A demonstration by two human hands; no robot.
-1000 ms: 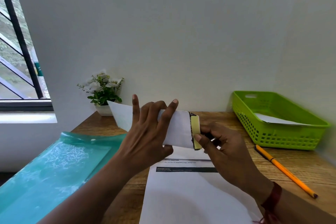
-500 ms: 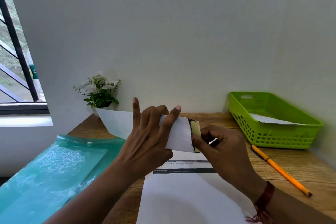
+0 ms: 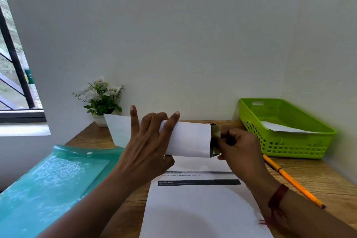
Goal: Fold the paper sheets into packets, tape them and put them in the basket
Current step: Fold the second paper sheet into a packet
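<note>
Midair above the wooden surface (image 3: 318, 176), the left hand (image 3: 146, 147) clamped the folded white paper packet (image 3: 188, 139); the right hand (image 3: 238, 147) pinched yellowish tape (image 3: 216, 137) at its end. Pressing it flat, wrinkle-free, would seal best before the green plastic basket (image 3: 293, 147).

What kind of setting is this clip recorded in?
Probably a home or small-office desk in a corner by a window: a wooden desk against plain walls, a printed sheet, a pencil, a green basket and a potted plant.
</note>
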